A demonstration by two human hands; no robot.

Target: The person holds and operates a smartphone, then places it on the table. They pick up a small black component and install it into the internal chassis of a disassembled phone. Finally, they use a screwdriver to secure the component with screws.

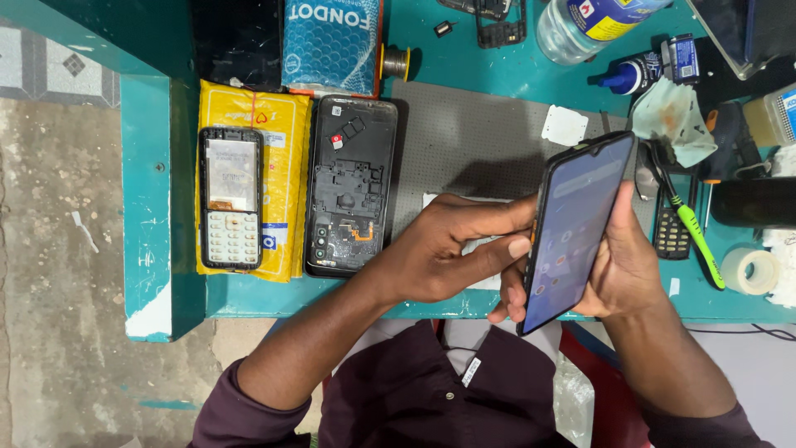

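Smartphone [574,228] sits right of centre in the frame, tilted up on its long edge with the lit screen facing left, held above the near edge of the teal table [477,62]. Right hand [626,265] wraps around the back of it, fingers curled under the lower end and thumb along the right edge, so that hand is closed on the phone. Left hand [448,249] comes in from the lower left, half curled, with thumb and fingertips pressed against the left edge of the phone, pinching the frame there rather than wrapping it.

On the table, left of centre, a phone back shell [350,187] lies flat with its inner side up, on the edge of a grey work mat [473,141]. Further left a keypad phone [231,199] without its front cover rests on a yellow packet [286,149]. At the right edge of the frame a green-handled tool [696,236] lies next to a small dark keypad handset [670,232], with a tape roll [749,270] nearby. Upper right has a clear plastic bottle [584,25] lying on its side and a crumpled cloth [676,116] just below it.
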